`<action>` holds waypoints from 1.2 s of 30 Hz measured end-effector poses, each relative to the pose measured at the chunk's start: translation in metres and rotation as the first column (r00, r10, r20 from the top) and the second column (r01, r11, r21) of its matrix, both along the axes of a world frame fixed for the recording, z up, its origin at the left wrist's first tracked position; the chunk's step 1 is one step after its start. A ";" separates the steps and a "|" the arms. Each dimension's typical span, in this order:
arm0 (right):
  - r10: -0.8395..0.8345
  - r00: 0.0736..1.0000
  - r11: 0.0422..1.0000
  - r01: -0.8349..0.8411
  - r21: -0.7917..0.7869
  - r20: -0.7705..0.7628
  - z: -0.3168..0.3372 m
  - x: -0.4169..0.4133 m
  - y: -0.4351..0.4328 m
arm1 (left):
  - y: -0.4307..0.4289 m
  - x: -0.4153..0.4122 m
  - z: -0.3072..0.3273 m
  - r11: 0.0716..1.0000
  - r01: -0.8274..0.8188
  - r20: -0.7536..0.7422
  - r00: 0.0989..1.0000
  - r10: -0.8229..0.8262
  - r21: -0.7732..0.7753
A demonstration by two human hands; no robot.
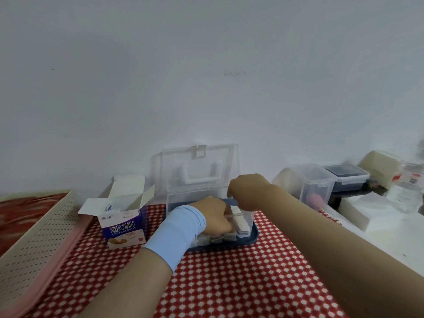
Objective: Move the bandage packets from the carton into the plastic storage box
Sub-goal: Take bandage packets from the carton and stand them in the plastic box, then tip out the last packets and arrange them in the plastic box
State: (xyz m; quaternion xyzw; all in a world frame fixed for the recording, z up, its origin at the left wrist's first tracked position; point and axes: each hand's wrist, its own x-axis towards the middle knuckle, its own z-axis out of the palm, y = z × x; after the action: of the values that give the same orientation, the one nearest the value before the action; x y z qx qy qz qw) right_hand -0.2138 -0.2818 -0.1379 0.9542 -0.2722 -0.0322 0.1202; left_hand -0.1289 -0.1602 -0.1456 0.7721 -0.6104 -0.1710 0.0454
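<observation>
head | worn high | faces forward-down | close over table (229, 283)

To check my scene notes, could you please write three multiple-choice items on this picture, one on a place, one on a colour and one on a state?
1. Where does the blue-and-white cardboard carton stand?
A) left of the clear plastic storage box
B) inside it
C) behind it

2. What colour is the sleeve on the left wrist?
A) red
B) light blue
C) black

3. How is the box's lid?
A) shut
B) taken off
C) open, upright

Answers:
1 A, it stands on the red-and-white cloth beside the box's left wall.
2 B, pale blue fabric covers the wrist.
3 C, it rises behind the open box.
</observation>
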 end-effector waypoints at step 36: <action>0.360 0.897 0.921 -0.386 0.058 0.255 0.038 0.106 0.166 | 0.173 0.130 0.034 0.792 -0.485 0.071 0.836 0.545 -0.372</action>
State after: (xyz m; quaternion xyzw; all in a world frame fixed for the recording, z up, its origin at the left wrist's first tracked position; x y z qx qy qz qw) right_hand -0.1078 -0.1159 -0.1002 0.9905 -0.0943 0.0923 0.0391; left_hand 0.0007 0.0126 -0.1114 0.9014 -0.3978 0.0238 0.1691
